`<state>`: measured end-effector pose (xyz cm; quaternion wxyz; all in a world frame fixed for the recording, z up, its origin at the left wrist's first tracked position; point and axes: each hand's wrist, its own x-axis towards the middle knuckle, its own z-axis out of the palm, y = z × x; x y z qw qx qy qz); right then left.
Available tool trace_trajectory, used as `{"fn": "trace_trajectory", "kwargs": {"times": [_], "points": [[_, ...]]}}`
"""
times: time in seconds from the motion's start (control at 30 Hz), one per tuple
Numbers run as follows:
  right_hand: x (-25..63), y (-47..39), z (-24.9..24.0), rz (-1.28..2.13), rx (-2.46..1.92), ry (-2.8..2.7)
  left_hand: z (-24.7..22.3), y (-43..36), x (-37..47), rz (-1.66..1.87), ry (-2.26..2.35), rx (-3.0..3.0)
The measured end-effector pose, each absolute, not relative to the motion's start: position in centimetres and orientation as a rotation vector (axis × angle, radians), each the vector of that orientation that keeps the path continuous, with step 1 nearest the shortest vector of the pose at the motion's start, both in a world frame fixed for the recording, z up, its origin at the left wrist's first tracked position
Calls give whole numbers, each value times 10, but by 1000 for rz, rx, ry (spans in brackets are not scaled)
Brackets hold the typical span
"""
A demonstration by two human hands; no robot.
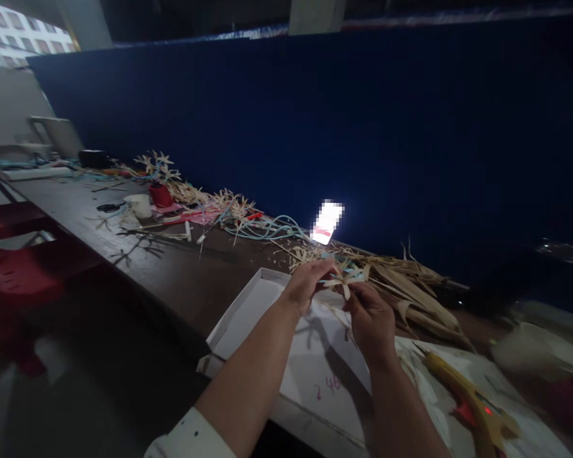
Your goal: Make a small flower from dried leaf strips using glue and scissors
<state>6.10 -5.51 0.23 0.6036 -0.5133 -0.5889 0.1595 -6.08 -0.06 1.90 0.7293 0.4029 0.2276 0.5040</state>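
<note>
Above a white cardboard box lid [248,308], both hands meet at a pale straw-like flower [344,284] with pointed petals. My left hand [308,283] reaches in from the left, its fingers bent and closed at the flower's left side. On the other side, my right hand [373,318] pinches the flower near its base. A thin stem seems to hang below, partly hidden by the fingers. Pink handwriting [328,387] marks the white cardboard under my wrists.
A yellow glue gun [468,401] with a red light lies at the right. Dried husks [410,289] lie behind my right hand. Blue cords [277,227], a lit phone [327,222], a white cup [139,205] and a red spool [161,194] line the table. Red stools [19,280] stand left.
</note>
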Motion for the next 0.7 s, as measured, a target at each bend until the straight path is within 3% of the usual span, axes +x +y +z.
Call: {"fn": "trace_trajectory", "kwargs": {"times": [0.7], "points": [[55, -60, 10, 429, -1245, -1335, 16, 2, -58, 1096, 467, 887]]}}
